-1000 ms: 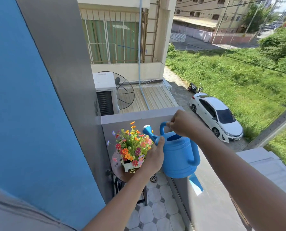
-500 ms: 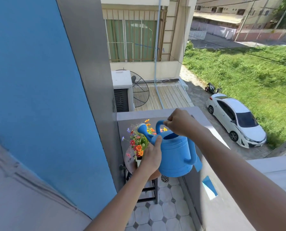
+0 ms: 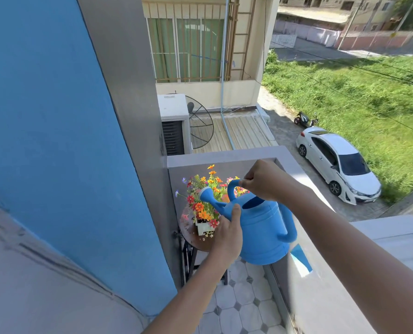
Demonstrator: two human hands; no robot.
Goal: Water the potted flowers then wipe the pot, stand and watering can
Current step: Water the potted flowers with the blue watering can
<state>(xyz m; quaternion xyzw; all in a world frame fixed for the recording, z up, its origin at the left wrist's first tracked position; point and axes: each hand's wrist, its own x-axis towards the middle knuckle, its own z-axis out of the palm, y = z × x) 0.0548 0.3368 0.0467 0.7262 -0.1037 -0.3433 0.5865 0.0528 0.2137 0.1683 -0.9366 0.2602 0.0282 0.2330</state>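
A blue watering can [image 3: 263, 230] is held in the air over a balcony corner, its spout head [image 3: 206, 194] over the colourful flowers [image 3: 204, 196]. The flowers stand in a small white pot [image 3: 203, 228] on a round brown stand [image 3: 193, 239] with dark legs. My right hand [image 3: 263, 180] grips the can's top handle. My left hand [image 3: 228, 233] presses against the can's left side near the base of the spout, in front of the stand. Part of the pot and stand is hidden behind my left hand and the can.
A blue and grey wall [image 3: 80, 141] closes the left side. The grey balcony parapet [image 3: 321, 297] runs along the right and back. Tiled floor [image 3: 244, 307] lies below. Beyond the parapet are an air-conditioner unit [image 3: 174, 124], a white car [image 3: 338, 162] and grass.
The can has tipped slightly further forward, so the spout now reaches over the flowers. Both hands keep their hold. The camera has shifted to the left.
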